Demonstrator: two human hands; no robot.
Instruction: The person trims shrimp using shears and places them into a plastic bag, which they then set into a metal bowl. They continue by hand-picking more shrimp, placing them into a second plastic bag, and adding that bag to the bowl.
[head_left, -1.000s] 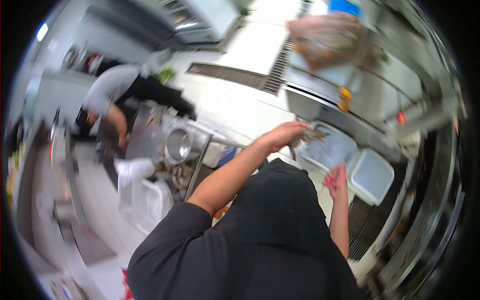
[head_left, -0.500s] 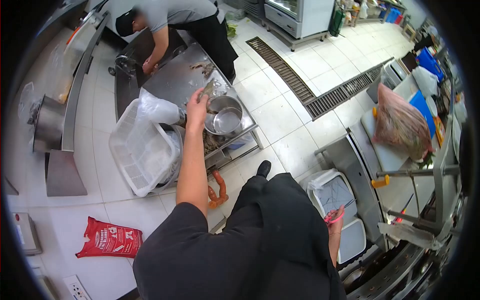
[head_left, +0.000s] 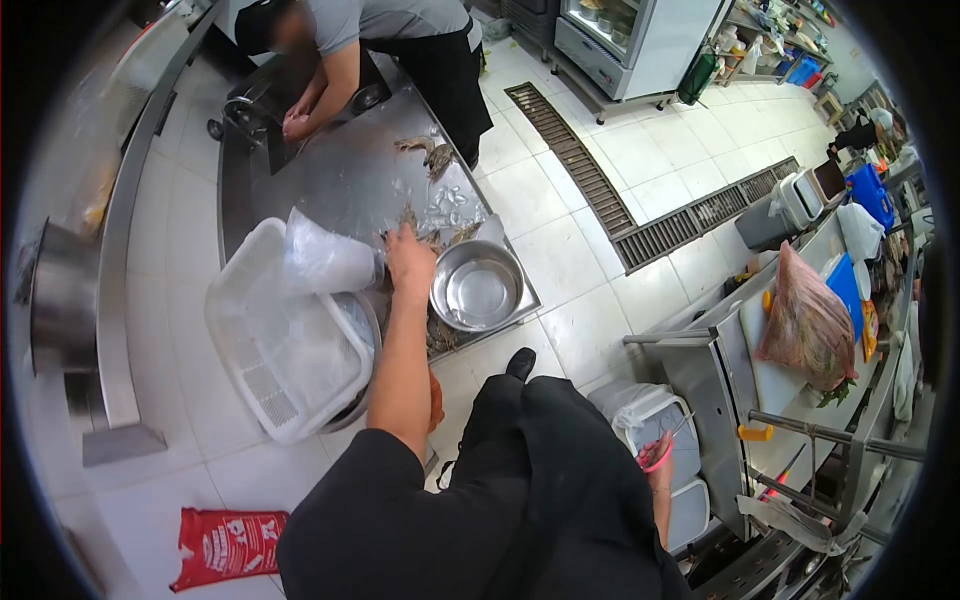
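in the upper left of the frame, a steel table [head_left: 350,165] is strewn with shrimp [head_left: 438,160] and clear, ice-like pieces [head_left: 455,205]; near its lower right corner a metal bowl [head_left: 482,288] is set. at right, a filled bag [head_left: 808,322] is carried by a white board [head_left: 757,330].

At 1 o'clock we see a fridge [head_left: 640,55], and nearer the middle, 2 floor grates [head_left: 568,150] meeting at a corner. A person [head_left: 395,18] in a grey top bends forward near 11. Towards 3 we find a filled plastic bag [head_left: 808,325] and, just above, a blue container [head_left: 868,195]; between 7 and 8, a red packet [head_left: 230,545] with white print.
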